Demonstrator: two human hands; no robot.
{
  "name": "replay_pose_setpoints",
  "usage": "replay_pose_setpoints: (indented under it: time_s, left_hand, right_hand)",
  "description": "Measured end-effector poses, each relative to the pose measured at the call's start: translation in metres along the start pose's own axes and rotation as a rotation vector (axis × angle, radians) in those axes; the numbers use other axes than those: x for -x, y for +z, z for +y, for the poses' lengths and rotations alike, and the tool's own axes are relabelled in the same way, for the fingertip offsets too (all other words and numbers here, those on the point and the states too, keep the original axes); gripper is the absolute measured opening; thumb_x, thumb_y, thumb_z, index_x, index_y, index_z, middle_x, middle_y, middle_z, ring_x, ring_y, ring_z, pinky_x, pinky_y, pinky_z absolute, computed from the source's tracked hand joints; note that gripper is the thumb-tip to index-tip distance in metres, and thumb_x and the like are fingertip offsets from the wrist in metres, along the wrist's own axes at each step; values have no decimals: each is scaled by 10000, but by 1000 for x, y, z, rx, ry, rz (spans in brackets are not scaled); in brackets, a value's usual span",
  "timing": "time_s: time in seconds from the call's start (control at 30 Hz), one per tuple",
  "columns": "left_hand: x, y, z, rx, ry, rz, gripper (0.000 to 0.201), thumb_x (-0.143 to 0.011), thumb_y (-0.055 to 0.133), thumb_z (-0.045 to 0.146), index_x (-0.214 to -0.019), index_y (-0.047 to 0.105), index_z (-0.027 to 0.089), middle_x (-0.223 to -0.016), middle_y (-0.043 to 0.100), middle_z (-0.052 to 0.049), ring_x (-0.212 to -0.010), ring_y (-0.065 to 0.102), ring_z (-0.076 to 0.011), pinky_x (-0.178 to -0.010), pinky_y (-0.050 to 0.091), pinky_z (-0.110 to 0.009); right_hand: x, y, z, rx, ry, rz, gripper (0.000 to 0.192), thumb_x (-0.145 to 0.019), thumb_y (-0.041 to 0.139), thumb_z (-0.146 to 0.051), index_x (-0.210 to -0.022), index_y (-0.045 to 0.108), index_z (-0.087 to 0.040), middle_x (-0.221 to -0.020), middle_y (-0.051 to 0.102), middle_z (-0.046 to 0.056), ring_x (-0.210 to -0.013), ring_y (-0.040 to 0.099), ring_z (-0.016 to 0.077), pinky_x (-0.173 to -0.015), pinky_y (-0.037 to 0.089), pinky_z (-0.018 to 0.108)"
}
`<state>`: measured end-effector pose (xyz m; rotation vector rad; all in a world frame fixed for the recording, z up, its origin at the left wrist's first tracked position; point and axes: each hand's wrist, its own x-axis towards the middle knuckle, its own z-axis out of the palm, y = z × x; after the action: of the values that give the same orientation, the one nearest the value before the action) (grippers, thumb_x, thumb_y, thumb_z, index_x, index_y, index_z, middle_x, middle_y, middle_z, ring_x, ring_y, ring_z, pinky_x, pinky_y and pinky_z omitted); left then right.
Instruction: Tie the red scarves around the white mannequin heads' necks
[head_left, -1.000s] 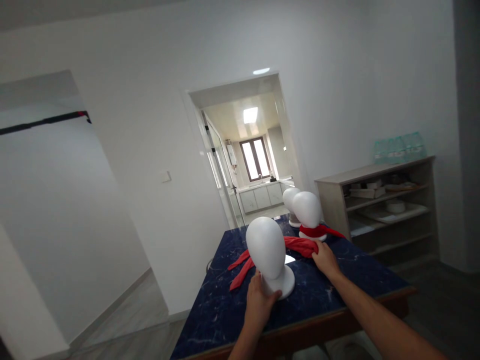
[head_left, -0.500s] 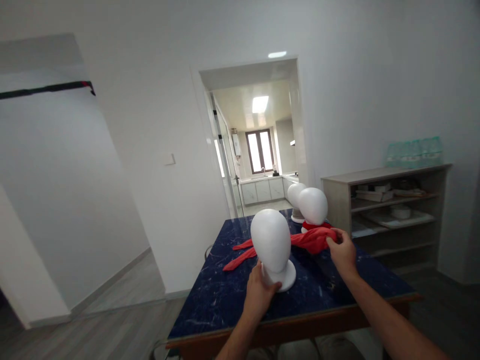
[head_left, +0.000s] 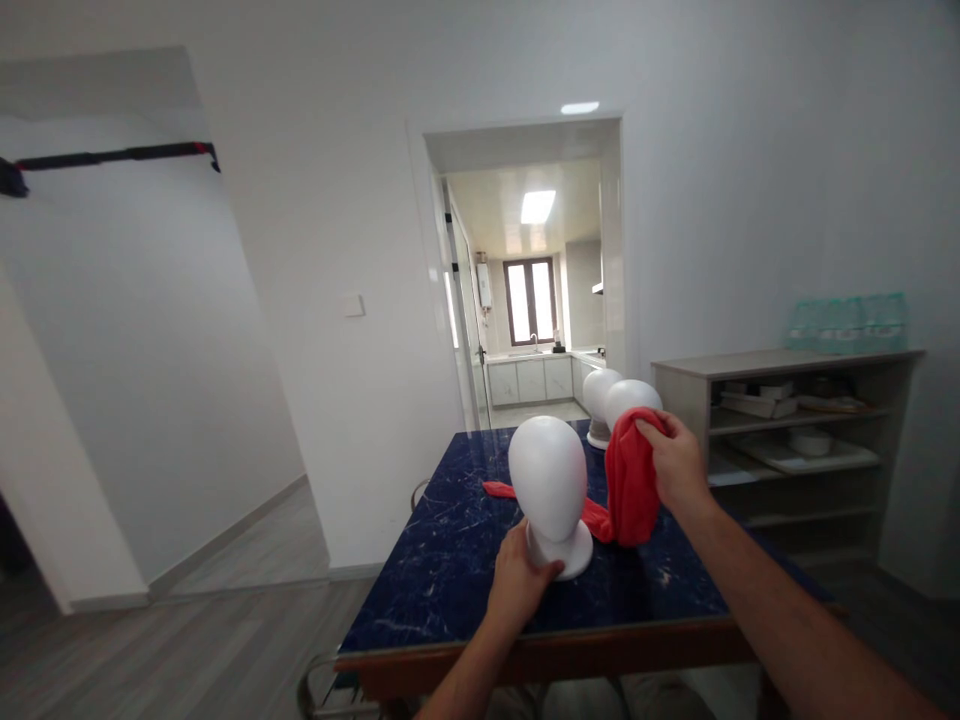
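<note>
A white foam mannequin head (head_left: pixel 549 482) stands on the dark blue marble table (head_left: pixel 450 580). My left hand (head_left: pixel 516 585) holds its round base at the near side. My right hand (head_left: pixel 675 462) grips a red scarf (head_left: pixel 630 490) and has it lifted off the table; the cloth hangs down, and its tail trails behind the near head. Two more white mannequin heads (head_left: pixel 616 402) stand farther back, partly hidden by the scarf and my right hand.
A wooden shelf unit (head_left: pixel 795 430) with dishes and boxes stands to the right of the table. An open doorway (head_left: pixel 532 290) behind the table leads to a kitchen. White walls and grey floor lie to the left.
My right hand has raised the red scarf from the table surface up to about head height. My left hand stays on the near head's base. The camera view has levelled out.
</note>
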<state>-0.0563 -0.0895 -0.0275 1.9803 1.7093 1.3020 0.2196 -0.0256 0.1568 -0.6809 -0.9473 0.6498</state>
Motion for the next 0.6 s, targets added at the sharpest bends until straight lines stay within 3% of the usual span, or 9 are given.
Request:
replay_pose_setpoints:
  time_s: [0.17,0.37,0.47,0.6]
  left_hand:
    - [1,-1,3,-16,13,-10,829,-766,825,357,-1519,508,214,-1482,618,-126,-1379,549,-332,-1186,382,-434]
    - [2,-3,9,-73,12,-22,811,-785,816,347,-1513,490,204,-1446,615,-135,-1335,558,-316,-1148,400,-407]
    - [3,-4,11,-72,20,-24,778,-789,812,352,-1490,510,199,-1416,628,-136,-1318,570,-318,-1139,413,-409]
    - [3,-7,16,-67,19,-28,695,-816,780,359,-1455,561,196,-1397,646,-146,-1310,586,-329,-1137,429,-427]
  right_hand:
    - [12,52,-21,287,-231,-191,266,-865,717,-378,-1068,726,-206,-1021,763,40,-944,682,217,-895,524,340]
    - [56,112,-42,900,-640,-612,180,-912,626,-152,-1052,731,-194,-1095,735,98,-1092,610,268,-999,453,385]
    - [83,122,-40,1189,-772,-668,166,-943,592,-133,-1032,731,-150,-1102,709,156,-1108,570,310,-1003,419,433]
    - [115,111,-39,1268,-761,-827,147,-939,605,-151,-968,749,-139,-1046,715,161,-1070,583,315,-970,411,434]
